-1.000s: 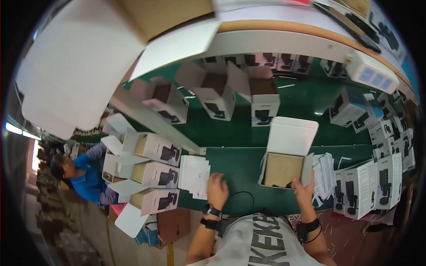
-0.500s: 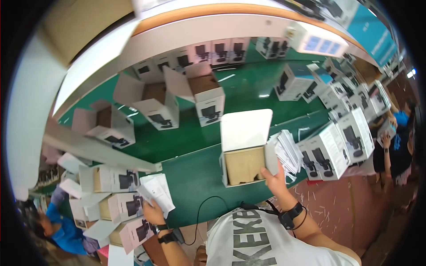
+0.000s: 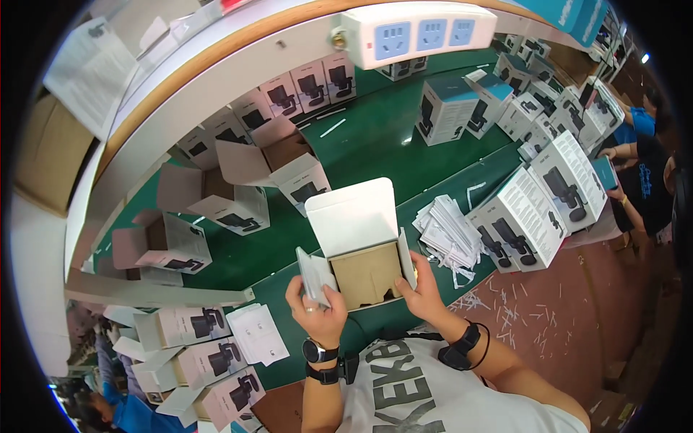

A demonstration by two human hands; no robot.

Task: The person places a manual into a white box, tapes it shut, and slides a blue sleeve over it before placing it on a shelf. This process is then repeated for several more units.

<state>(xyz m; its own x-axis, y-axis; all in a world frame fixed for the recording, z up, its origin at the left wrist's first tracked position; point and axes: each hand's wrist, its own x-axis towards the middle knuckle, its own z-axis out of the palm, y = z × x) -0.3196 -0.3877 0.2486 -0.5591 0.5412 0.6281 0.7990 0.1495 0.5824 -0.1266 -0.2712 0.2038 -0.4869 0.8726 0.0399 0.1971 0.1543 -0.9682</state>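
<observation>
An open white carton stands on the green bench in front of me, its lid raised at the far side. Inside it lies a brown cardboard insert with a torn-looking near edge. My left hand pinches a folded white leaflet beside the carton's left side flap. On the carton's right side, my right hand grips the flap and wall, thumb over the near corner. A stack of white leaflets lies to the left of my left hand.
A heap of white papers lies right of the carton. Printed boxes stand beyond it. Open boxes stand on the far bench, others at left. A white power strip hangs overhead. Co-workers are at both sides.
My left hand has lifted a leaflet from the stack and carried it right to the carton. My right hand still holds the carton's right side. The view has shifted.
</observation>
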